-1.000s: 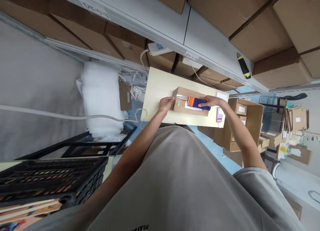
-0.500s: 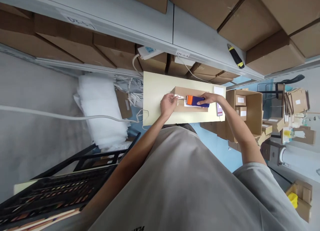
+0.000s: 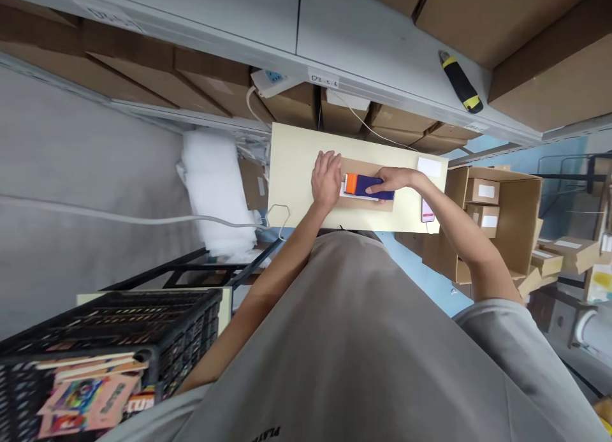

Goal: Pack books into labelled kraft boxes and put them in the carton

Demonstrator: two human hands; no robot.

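A small closed cardboard box point(image 3: 366, 205) lies on the cream-coloured tabletop point(image 3: 299, 206) in front of me. My right hand point(image 3: 396, 176) grips a dark blue and orange tape dispenser point(image 3: 358, 184) and holds it over the top of the box. A white label point(image 3: 362, 196) shows partly beneath the dispenser. At the box's left end my left hand point(image 3: 327, 180) lies against the cardboard with its fingers stretched out. Its palm side is hidden, and any tape under it cannot be seen.
A phone point(image 3: 427, 211) and a white slip point(image 3: 429, 167) lie at the table's right. Behind runs a grey shelf point(image 3: 354, 37) bearing a yellow-black cutter point(image 3: 461, 85). An open carton point(image 3: 519, 215) stands right; white packing sheets point(image 3: 215, 187) and a black crate point(image 3: 186, 330) are left.
My left hand has gone from pinching at a shiny strip of tape to lying with straight fingers on the box's left end. The dispenser has shifted left on the box. The camera view has moved.
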